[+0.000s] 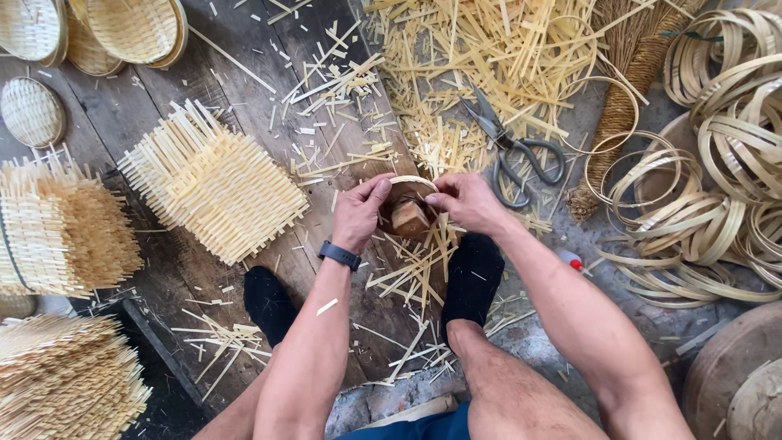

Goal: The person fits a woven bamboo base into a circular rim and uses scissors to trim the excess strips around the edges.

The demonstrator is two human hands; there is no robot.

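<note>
Both hands pressed a thin bamboo strip ring (pixel 411 182) around a small brown wooden block (pixel 410 218): left hand (pixel 361 213) and right hand (pixel 466 201) pinched its rim. Grey metal scissors (pixel 511 151) lay just beside, among pale bamboo offcuts (pixel 481 57).

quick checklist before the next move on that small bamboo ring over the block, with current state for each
1. Left hand pinching the bamboo ring: ok.
2. Right hand pinching its other side: ok.
3. Ring seated around the wooden block: cannot tell, fingers hide the fit.
4. Scissors within reach beside the right hand: ok.
5. Floor around the feet free of offcuts: not ok, strips lie scattered.
</note>
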